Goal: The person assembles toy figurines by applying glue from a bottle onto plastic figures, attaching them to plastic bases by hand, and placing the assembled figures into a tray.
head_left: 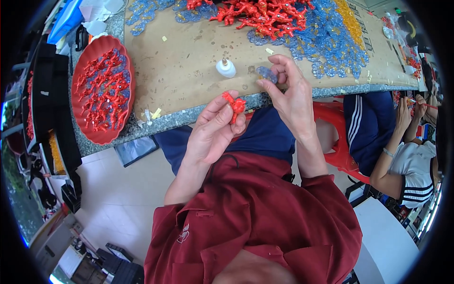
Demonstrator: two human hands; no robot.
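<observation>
Between the thumb and fingers of my left hand (pixel 210 127) is a small red figurine (pixel 237 105), held just over the table's front edge. My right hand (pixel 294 92) pinches a clear bluish plastic piece (pixel 266 74) at its fingertips, a little above the cardboard. The two pieces are apart. A small white squeeze bottle (pixel 226 68) with a narrow brownish tip stands on the cardboard beyond my hands, between them.
At left, a red scalloped tray (pixel 77 102) holds many red figurines with bluish pieces. Heaps of red figurines (pixel 269 16), bluish pieces (pixel 326 47) and yellow pieces (pixel 349 21) lie on the cardboard (pixel 179 61). A co-worker (pixel 402 161) sits at right near a red stool (pixel 331 137).
</observation>
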